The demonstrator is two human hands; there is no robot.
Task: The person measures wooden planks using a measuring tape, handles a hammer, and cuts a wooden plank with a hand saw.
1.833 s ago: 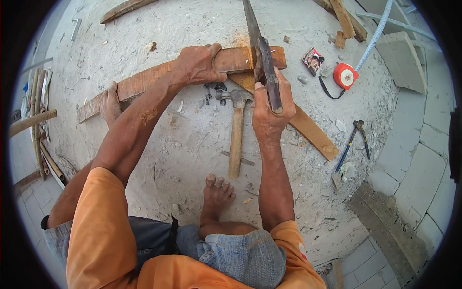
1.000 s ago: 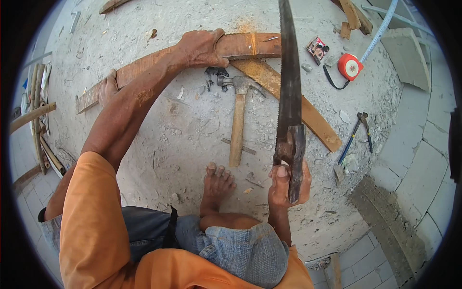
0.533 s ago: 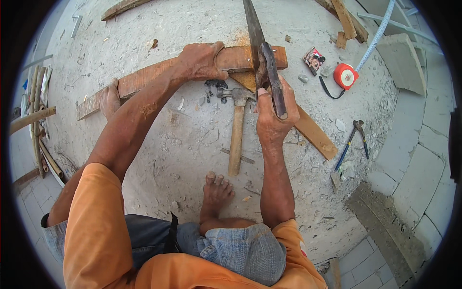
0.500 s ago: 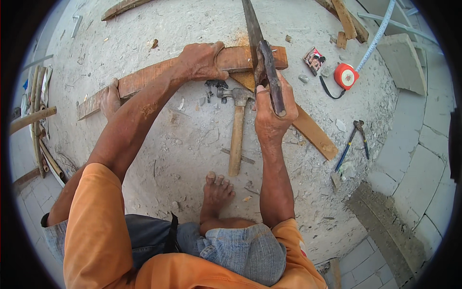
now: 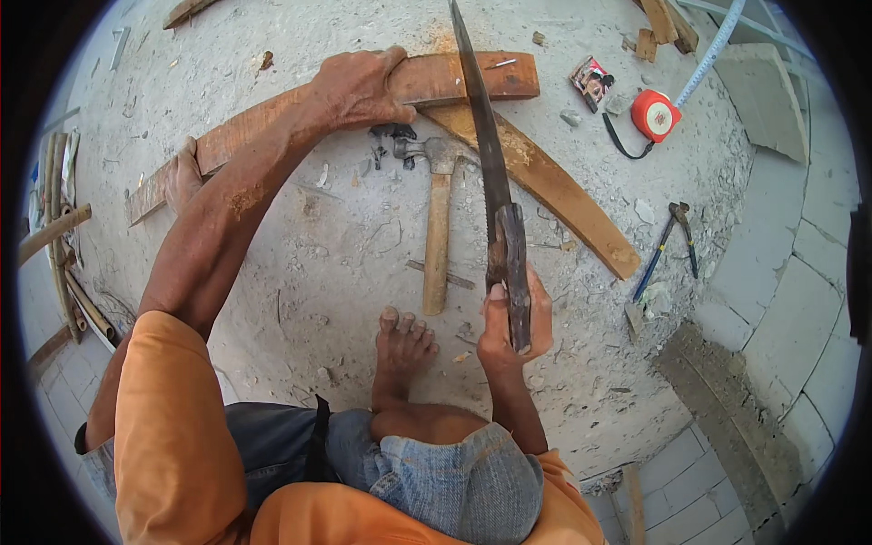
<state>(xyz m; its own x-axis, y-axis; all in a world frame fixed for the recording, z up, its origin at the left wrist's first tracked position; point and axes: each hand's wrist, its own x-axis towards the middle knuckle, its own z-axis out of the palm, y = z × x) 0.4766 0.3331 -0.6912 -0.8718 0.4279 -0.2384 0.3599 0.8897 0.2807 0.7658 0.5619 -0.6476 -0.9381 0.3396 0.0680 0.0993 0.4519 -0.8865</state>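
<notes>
My left hand is closed over a reddish-brown wooden plank, pressing it down. In my right hand is the dark wooden handle of a handsaw; its blade crosses the plank near the right end. A small thin metallic piece lies on the plank right of the blade. Beneath, a lighter wooden board slants toward the lower right. What looks like my other foot rests against the plank's left part, partly hidden by my left forearm. A claw hammer lies between my arms.
To the right lie a red tape measure with its blade drawn out, a crumpled packet and blue-handled pincers. Wood offcuts and a grey slab are farther off. Poles lie at left; my bare foot stands near.
My right hand has pulled the saw back toward me, so more blade shows over the plank. The left hand still holds the plank; the whole view has shifted slightly.
</notes>
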